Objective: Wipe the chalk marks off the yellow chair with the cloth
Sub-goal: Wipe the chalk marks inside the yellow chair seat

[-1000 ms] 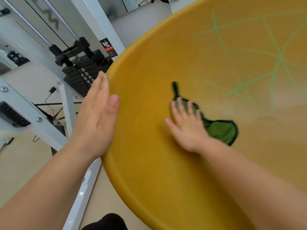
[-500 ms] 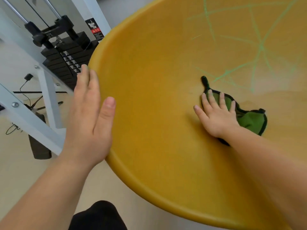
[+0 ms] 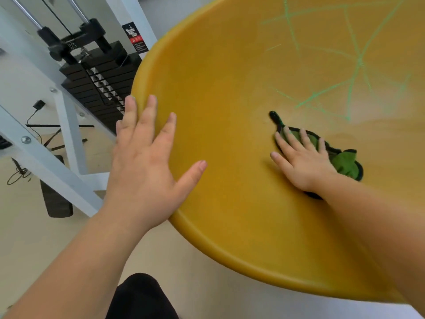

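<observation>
The yellow chair is a wide, bowl-shaped shell that fills the right of the view. Green chalk marks cross its upper right part. A green cloth with a black edge lies flat inside the shell, below the marks. My right hand presses down on the cloth with its fingers spread and covers most of it. My left hand lies flat and spread over the chair's left rim, thumb inside the shell.
A white gym machine frame with a black weight stack stands close to the chair's left side. Cables trail on the pale floor beneath it. My dark-clothed knee shows at the bottom.
My left hand has moved from beside the rim onto it and spread its fingers. My right hand and the cloth slid right across the shell, then stayed just below the chalk marks.
</observation>
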